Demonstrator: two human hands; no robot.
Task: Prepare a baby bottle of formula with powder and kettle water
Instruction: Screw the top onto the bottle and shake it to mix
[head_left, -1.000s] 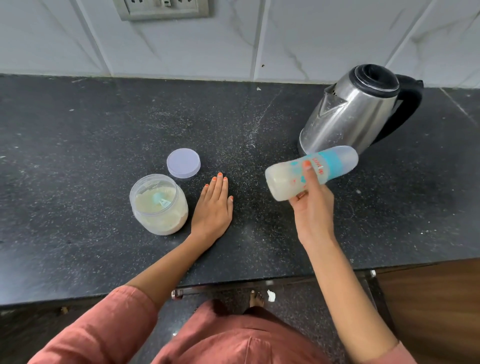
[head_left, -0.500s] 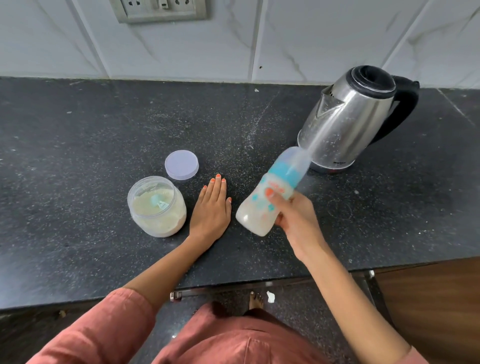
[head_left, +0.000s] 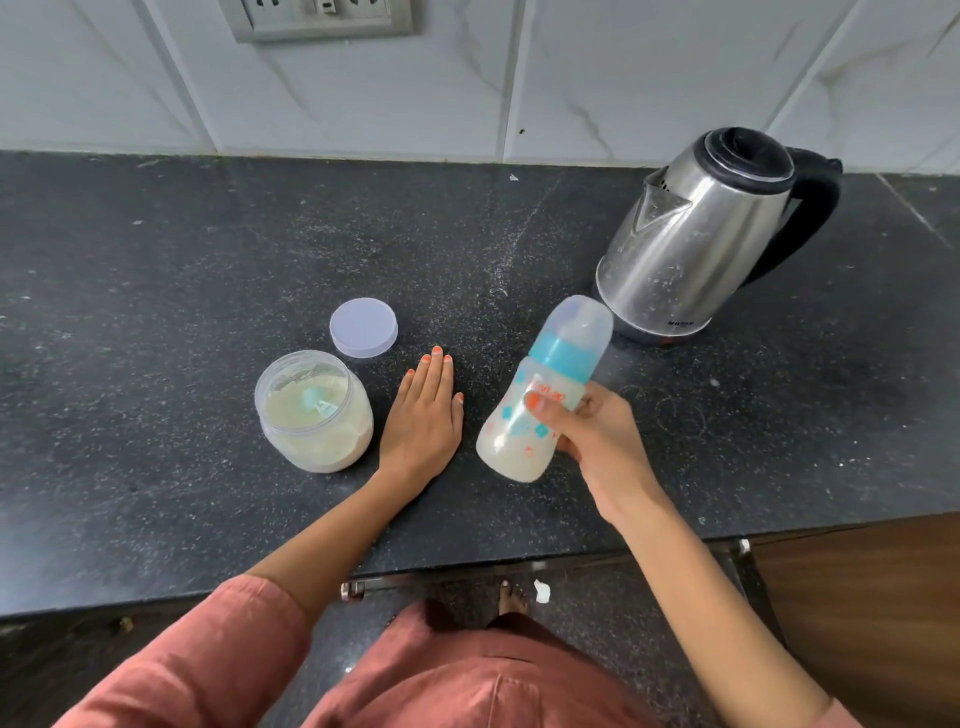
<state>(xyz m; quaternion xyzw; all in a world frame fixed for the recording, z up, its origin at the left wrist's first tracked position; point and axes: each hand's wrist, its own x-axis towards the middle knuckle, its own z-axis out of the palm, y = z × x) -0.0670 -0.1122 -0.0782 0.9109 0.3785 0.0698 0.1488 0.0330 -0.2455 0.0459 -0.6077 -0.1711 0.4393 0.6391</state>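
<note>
Countertop (head_left: 156, 291) — dark speckled stone, marble-tiled wall (head_left: 649, 78) behind

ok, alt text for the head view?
Right hand holds a capped baby bottle of milky formula tilted over a dark counter. Left hand lies flat beside an open powder jar; its lid and a kettle sit behind.

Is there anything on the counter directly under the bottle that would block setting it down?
Nothing visible. The bottle, in the right hand, hangs over bare counter, between the flat left hand and the kettle.
</note>
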